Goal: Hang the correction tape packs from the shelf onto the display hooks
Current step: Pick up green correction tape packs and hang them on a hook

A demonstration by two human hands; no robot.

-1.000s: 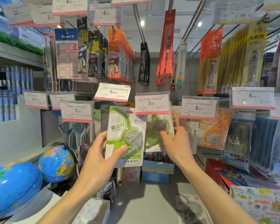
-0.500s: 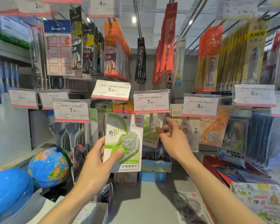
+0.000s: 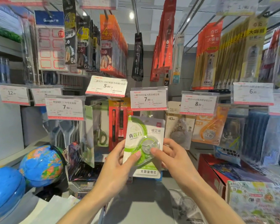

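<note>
1. Stationery hooks crowd the store wall behind the 7.90 price tag (image 3: 148,99).
2. Directly below that tag, the correction tape pack (image 3: 144,146) sits upright.
3. Left hand (image 3: 118,165) and right hand (image 3: 173,157) both pinch it, thumbs on its front.

Two bare forearms, no sleeves, short-nailed fingers (image 3: 137,154)

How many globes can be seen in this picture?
2: a large blue globe cut off at the lower left edge, and a smaller multicoloured globe right of it. Others may be hidden.
</note>
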